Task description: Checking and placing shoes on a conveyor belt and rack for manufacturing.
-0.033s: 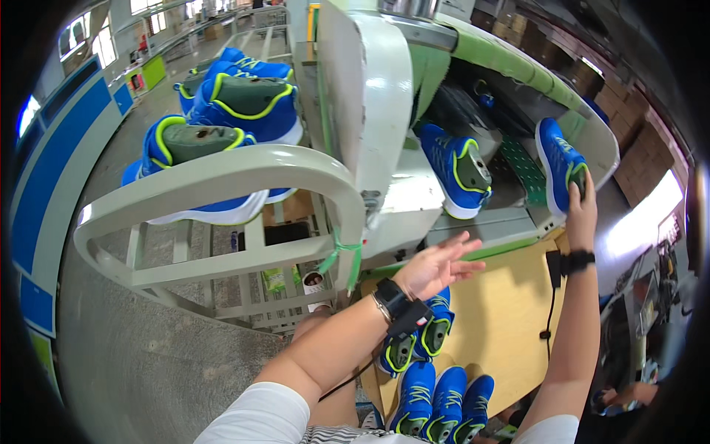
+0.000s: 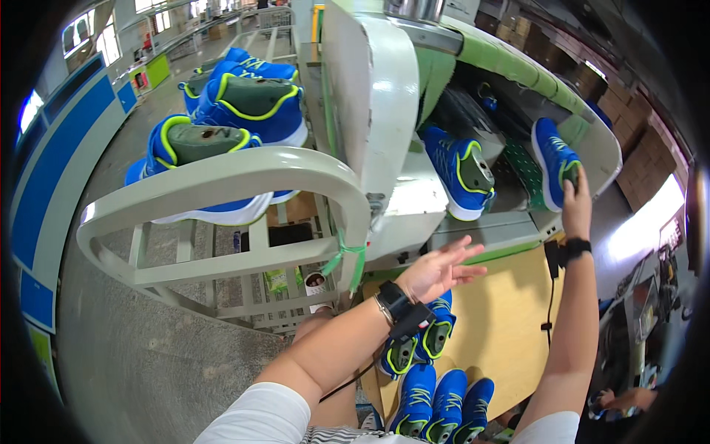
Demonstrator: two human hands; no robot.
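Observation:
A blue sneaker [image 2: 552, 157] with a white sole and lime trim is in my right hand [image 2: 577, 207], whose fingers grip its heel end around the dark green last. It is at the right side of the machine's opening. Another blue sneaker [image 2: 457, 177], also on a last, rests in the left part of that opening. My left hand [image 2: 442, 272] is open and empty, fingers spread, above the tan board [image 2: 510, 311]. Below it, two sneakers [image 2: 436, 333] lie partly hidden by my wrist. A row of three more sneakers [image 2: 446, 403] sits nearer to me.
The machine's pale housing [image 2: 381, 96] and green-edged hood [image 2: 525, 66] surround the opening. At left, a cream metal rack [image 2: 222, 174] carries several blue sneakers [image 2: 255, 103]. A green strip [image 2: 347, 255] is tied to its corner. At lower right another person's hand [image 2: 629, 399] shows.
My right hand and the sneaker in it have shifted slightly left. The left hand is nearly still and remains open.

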